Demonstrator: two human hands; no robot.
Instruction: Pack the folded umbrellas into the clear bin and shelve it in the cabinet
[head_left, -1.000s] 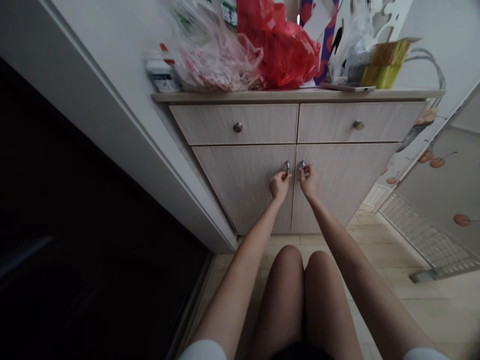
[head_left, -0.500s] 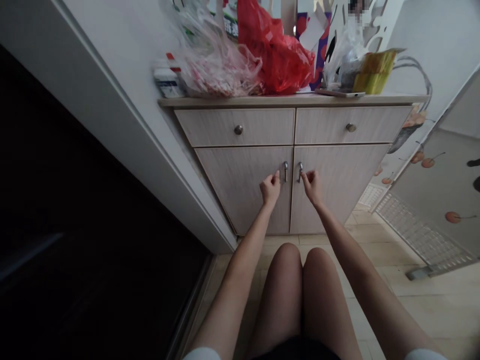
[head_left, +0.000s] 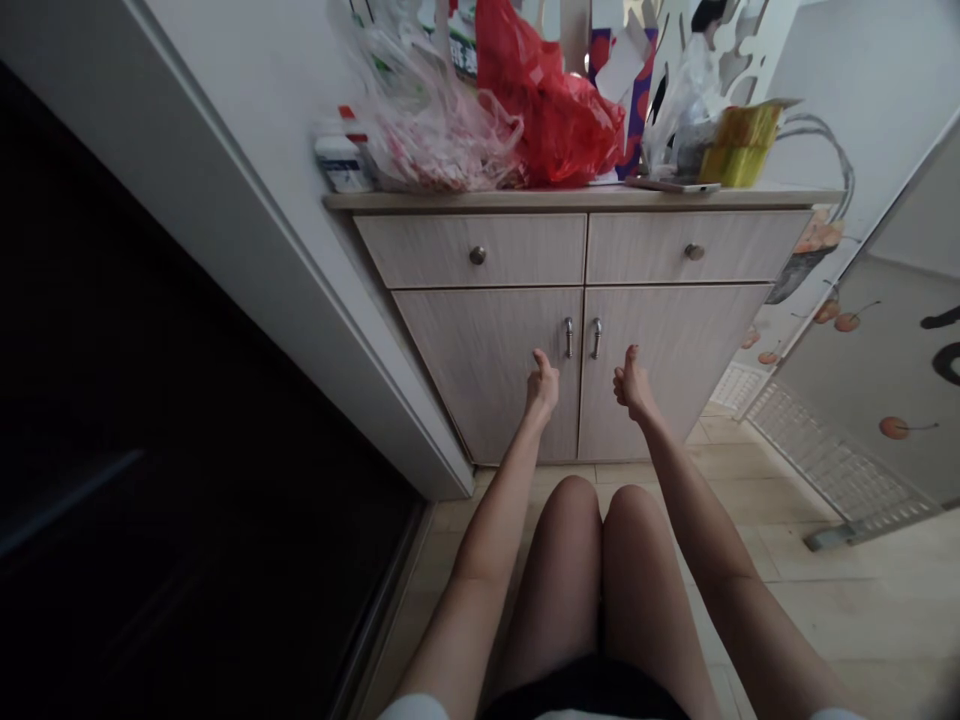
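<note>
In front of me stands a pale wood-grain cabinet with both doors closed. My left hand is in front of the left door, its fingers curled and its thumb pointing up, with nothing in it. Just to its right hangs the left door's metal handle, apart from the hand. My right hand makes the same thumb-up fist before the right door, also holding nothing. The right door's handle is a little to the left of it, untouched.
Two drawers with round knobs, a left knob and a right knob, sit above the doors. On the top lie a clear plastic bag, a red bag, a white bottle and a yellow box. A cherry-printed panel stands at right.
Both hands have drawn away from the handles, the left slightly leftward and the right slightly rightward. Their thumbs now point up. The doors stay closed.
</note>
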